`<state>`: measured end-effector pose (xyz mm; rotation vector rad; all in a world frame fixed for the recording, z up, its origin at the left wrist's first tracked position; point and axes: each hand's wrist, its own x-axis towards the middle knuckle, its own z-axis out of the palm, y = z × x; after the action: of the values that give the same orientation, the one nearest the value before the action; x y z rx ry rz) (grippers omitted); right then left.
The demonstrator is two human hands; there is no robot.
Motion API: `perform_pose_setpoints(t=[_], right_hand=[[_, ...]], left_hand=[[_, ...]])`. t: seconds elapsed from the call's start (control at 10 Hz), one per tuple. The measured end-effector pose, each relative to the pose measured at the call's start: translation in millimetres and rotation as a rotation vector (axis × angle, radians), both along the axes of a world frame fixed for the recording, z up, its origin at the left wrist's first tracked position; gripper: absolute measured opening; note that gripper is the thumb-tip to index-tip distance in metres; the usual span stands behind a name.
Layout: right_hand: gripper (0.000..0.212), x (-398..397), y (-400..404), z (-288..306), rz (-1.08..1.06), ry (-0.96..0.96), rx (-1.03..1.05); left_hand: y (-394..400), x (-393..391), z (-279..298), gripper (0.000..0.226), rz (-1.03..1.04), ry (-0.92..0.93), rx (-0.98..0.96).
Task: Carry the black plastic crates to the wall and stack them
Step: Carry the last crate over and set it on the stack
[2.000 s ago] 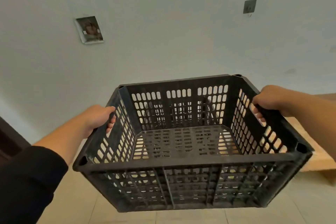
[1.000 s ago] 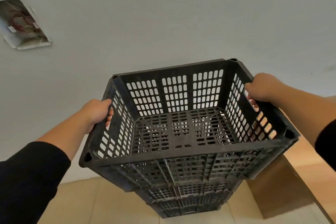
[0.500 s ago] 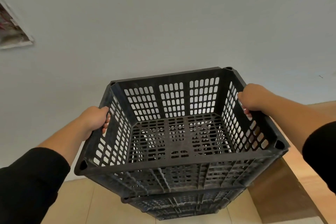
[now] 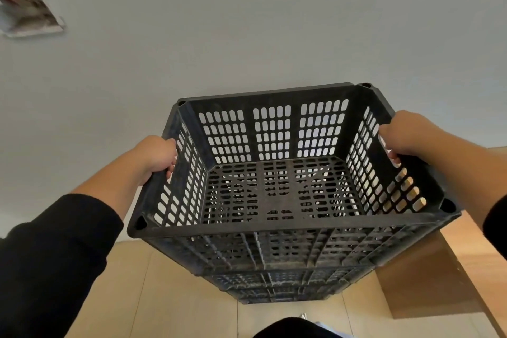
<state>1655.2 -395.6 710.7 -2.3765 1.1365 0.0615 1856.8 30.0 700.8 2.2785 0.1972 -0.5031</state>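
Wall (image 4: 247, 22), pale grey, fills the upper view, with a wall box (image 4: 26, 5) of loose wiring at the upper left edge. Tan floor tiles (image 4: 164, 296) below; wooden bench (image 4: 428, 282) stands just right of the crates, against the wall. Top crate (image 4: 288, 228), black plastic, slotted walls and perforated floor, square rim with a hole at each corner, holds nothing. It sits level over a stack of crates (image 4: 285, 288) of the same make, close to the wall; whether it rests fully on them I cannot tell. Left hand (image 4: 156, 155) clenches the left rim, fingers curled over into the slots. Right hand (image 4: 406, 134) clenches the right rim likewise. Black sleeves on both arms.
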Motion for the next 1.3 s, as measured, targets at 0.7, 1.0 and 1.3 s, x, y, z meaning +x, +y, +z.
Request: perform_pose_setpoints(t=[0.7, 1.0, 1.3], right_hand=[[0.026, -4.4, 16.6, -0.8, 0.003, 0.024, -0.133], [0.034, -5.4, 8.2, 2.9, 0.017, -0.045, -0.068], [0.034, -1.9, 5.7, 2.3, 0.021, -0.067, -0.071]], left_hand=[[-0.5, 0.6, 1.1, 0.042, -0.086, -0.178, 0.085], [4.6, -9.4, -11.7, 0.036, -0.043, -0.127, -0.003], [0.1, -15.4, -9.0, 0.036, -0.040, -0.165, 0.015]])
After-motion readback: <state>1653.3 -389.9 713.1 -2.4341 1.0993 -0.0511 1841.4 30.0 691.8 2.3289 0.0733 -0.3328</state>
